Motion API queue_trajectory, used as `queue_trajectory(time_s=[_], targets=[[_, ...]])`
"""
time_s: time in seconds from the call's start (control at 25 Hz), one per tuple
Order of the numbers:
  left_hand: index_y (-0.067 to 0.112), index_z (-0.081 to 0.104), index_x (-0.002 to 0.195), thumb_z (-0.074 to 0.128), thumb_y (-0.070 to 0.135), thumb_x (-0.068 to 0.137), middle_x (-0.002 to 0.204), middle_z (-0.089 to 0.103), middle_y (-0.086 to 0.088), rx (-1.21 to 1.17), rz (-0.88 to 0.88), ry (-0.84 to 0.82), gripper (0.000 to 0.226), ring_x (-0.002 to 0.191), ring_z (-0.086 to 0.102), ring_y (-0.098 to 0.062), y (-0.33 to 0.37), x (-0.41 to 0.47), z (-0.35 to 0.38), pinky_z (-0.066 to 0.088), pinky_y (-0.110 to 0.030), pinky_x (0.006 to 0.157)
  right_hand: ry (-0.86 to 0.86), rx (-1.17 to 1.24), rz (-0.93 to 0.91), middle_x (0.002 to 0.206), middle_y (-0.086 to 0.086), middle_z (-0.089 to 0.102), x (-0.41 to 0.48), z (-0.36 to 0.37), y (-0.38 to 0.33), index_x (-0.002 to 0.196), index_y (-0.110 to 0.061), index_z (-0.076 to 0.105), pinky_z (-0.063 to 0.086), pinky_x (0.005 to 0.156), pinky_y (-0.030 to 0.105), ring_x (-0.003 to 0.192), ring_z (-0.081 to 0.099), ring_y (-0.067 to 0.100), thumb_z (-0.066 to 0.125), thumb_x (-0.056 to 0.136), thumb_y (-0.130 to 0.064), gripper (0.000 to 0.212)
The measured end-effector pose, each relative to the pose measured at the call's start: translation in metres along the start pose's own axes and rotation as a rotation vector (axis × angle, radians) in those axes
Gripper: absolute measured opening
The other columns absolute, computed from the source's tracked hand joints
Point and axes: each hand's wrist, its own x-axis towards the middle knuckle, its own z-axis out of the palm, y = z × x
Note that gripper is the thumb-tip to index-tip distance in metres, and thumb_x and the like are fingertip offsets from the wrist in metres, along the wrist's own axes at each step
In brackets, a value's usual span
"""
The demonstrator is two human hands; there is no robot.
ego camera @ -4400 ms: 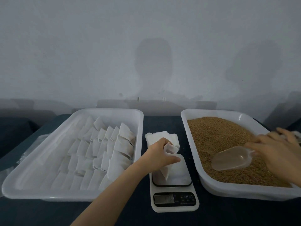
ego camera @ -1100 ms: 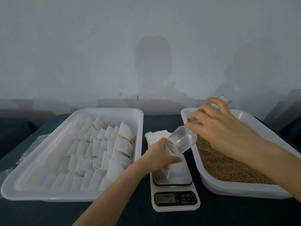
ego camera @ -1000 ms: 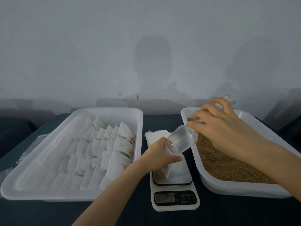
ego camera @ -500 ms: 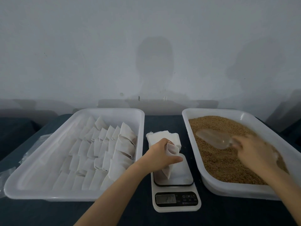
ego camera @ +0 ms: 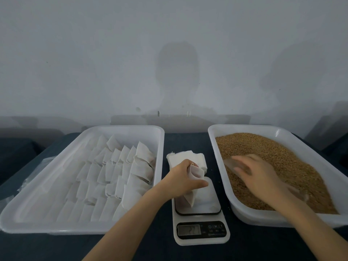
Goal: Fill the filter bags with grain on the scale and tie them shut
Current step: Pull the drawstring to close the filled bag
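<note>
2 trays: white, 1 on either side of the scale [ego camera: 207, 201], all on a dark blue table [ego camera: 188, 140].
plastic sheet [ego camera: 32, 174]: clear and crumpled, at the far left of the table.
left tray [ego camera: 56, 228]: shallow, white, holding rows of filled bags [ego camera: 116, 172].
filled bags: white, overlapping in rows and crowded toward the tray's right half. The count cannot be told.
empty bags [ego camera: 186, 157]: a small white stack lying flat on the table, just behind the scale, between the 2 trays.
left hand [ego camera: 183, 178]: over the scale, with thumb and fingers pinching the top of 1 filter bag [ego camera: 196, 174].
filter bag: white and upright, its mouth gathered in the hand and facing right. Its lower end rests on the scale's platform.
scale: white body, pale platform with a dark rim. The display [ego camera: 188, 230] sits at the near end and its digits are unreadable.
right tray [ego camera: 244, 127]: white and deeper, filled with grain [ego camera: 263, 147].
grain: brown, spread across the whole tray.
scoop [ego camera: 230, 163]: translucent, bowl down in the grain near the tray's left wall, mostly covered by the hand.
right hand [ego camera: 258, 174]: motion-blurred, lying over the scoop with fingers curled round it and holding it in the grain.
</note>
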Motion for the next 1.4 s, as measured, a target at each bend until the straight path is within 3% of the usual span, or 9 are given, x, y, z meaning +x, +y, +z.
queue_trajectory(time_s=[0.08,0.16,0.4,0.6,0.8,0.92,1.12,1.32,1.4], targets=[[0.027,0.045,0.117,0.074,0.047,0.076,0.104,0.054,0.012,0.006,0.003,0.007,0.053,0.089,0.055,-0.006,0.003,-0.001,0.000,0.043,-0.016,0.068,-0.098,0.195,-0.119,0.097,-0.020,0.058,-0.006,0.003,-0.035,0.120,-0.042,0.055,0.043,0.071,0.011,0.084,0.054,-0.006,0.058,0.090,-0.032,0.032],[0.026,0.049,0.110,0.076,0.045,0.075,0.099,0.057,0.012,-0.010,0.029,0.023,0.048,0.083,0.056,-0.002,0.004,-0.002,0.001,0.043,-0.011,0.064,-0.173,0.294,-0.166,0.092,-0.021,0.063,-0.011,0.010,-0.057,0.115,-0.044,0.058,0.045,0.070,0.008,0.084,0.057,-0.010,0.058,0.089,-0.036,0.027],[0.016,0.047,0.123,0.077,0.037,0.078,0.113,0.058,0.001,0.074,0.012,-0.008,0.058,0.098,0.057,-0.012,0.004,-0.002,-0.002,0.045,-0.017,0.078,-0.256,0.258,-0.171,0.085,-0.003,0.062,-0.010,0.031,-0.070,0.093,-0.022,0.069,0.046,0.071,0.022,0.077,0.057,0.005,0.058,0.091,-0.033,0.016],[0.015,0.054,0.121,0.079,0.027,0.077,0.107,0.063,0.000,-0.080,-0.022,-0.087,0.052,0.098,0.061,-0.018,0.000,-0.008,-0.015,0.053,-0.033,0.091,-0.161,0.334,-0.070,0.083,-0.008,0.065,-0.006,0.037,-0.064,0.088,-0.021,0.070,0.044,0.070,0.015,0.078,0.058,0.002,0.067,0.085,-0.027,0.008],[0.024,0.066,0.086,0.075,0.024,0.082,0.083,0.065,0.009,0.011,0.058,0.157,0.011,0.083,0.062,-0.011,-0.004,-0.007,-0.023,0.049,-0.022,0.076,-0.013,0.494,-0.007,0.078,-0.013,0.065,-0.005,0.040,-0.058,0.094,-0.028,0.065,0.040,0.069,0.001,0.082,0.057,-0.011,0.070,0.082,-0.018,0.017],[0.027,0.062,0.069,0.082,0.024,0.074,0.070,0.064,0.009,-0.031,0.052,0.244,0.020,0.069,0.061,-0.006,-0.006,-0.006,-0.027,0.050,-0.019,0.068,0.057,0.527,-0.019,0.077,-0.018,0.064,-0.004,0.041,-0.055,0.093,-0.025,0.069,0.039,0.070,0.001,0.080,0.057,-0.012,0.071,0.081,-0.014,0.017],[0.028,0.060,0.065,0.082,0.026,0.073,0.055,0.059,0.018,-0.008,0.084,0.231,0.024,0.055,0.056,0.007,-0.006,-0.008,-0.025,0.042,-0.007,0.056,0.155,0.506,-0.116,0.079,-0.019,0.065,0.002,0.040,-0.052,0.087,-0.016,0.073,0.039,0.071,0.001,0.083,0.058,-0.009,0.071,0.080,-0.009,0.010],[0.027,0.059,0.070,0.075,0.025,0.081,0.069,0.066,0.004,-0.085,0.111,0.307,0.020,0.070,0.065,-0.017,-0.008,-0.005,-0.024,0.056,-0.027,0.070,0.229,0.494,-0.186,0.081,-0.012,0.067,0.002,0.042,-0.051,0.089,-0.012,0.073,0.040,0.072,0.002,0.082,0.058,-0.007,0.071,0.080,-0.007,0.011],[0.029,0.053,0.071,0.071,0.026,0.085,0.070,0.064,0.003,0.016,0.131,0.301,0.023,0.068,0.062,-0.015,-0.007,-0.006,-0.022,0.052,-0.021,0.066,0.203,0.470,-0.205,0.084,-0.006,0.069,0.002,0.043,-0.051,0.090,-0.011,0.074,0.040,0.074,0.002,0.083,0.058,-0.010,0.071,0.080,-0.005,0.012]])
